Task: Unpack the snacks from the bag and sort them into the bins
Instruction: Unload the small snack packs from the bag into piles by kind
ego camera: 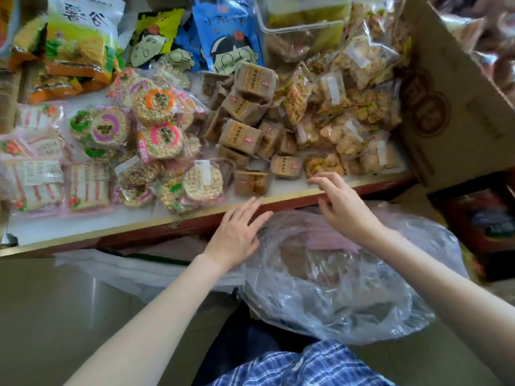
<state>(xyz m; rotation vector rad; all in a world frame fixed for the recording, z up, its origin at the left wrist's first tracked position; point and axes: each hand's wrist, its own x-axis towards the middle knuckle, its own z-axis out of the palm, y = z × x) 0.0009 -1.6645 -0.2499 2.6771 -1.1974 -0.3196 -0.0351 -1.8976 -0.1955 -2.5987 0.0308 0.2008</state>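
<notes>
Hovering with fingers spread and holding nothing, both hands sit above the clear bag [334, 274] below the surface [111, 221] edge; left hand [237, 232] touches its near-left rim, right hand [342, 207] nearer the brown snacks [312, 260] directly beneath

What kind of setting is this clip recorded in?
Probably a small snack shop or stockroom counter. Sorted heaps of wrapped round grain cakes and brown snack blocks cover the counter, with a cardboard carton alongside and a clear plastic bag being unpacked.
</notes>
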